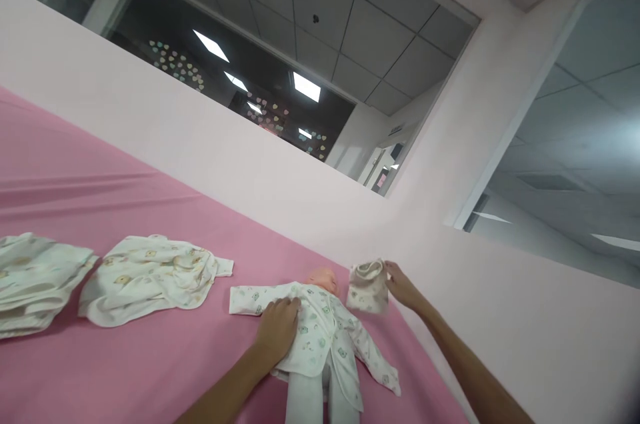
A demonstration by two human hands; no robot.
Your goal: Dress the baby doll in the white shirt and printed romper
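Observation:
A baby doll [324, 279] lies on its back on the pink surface, dressed in a white printed baby jacket [313, 337] and pale trousers [304, 401]. The jacket's sleeves spread out to both sides. My left hand [280, 332] rests on the jacket's chest near the armpit, fingers lying over the cloth. Beside the doll's head, a small cream printed baby cap [369, 291] with a rounded opening stands near the wall. My right hand [399, 284] pinches its edge between thumb and fingers.
More white printed baby clothes lie on the left: a rumpled garment [150, 277] and a folded one [40, 284]. Under everything is a pink sheet [150, 371], wrinkled at the far left. A pale wall [280, 191] with windows borders it behind and on the right.

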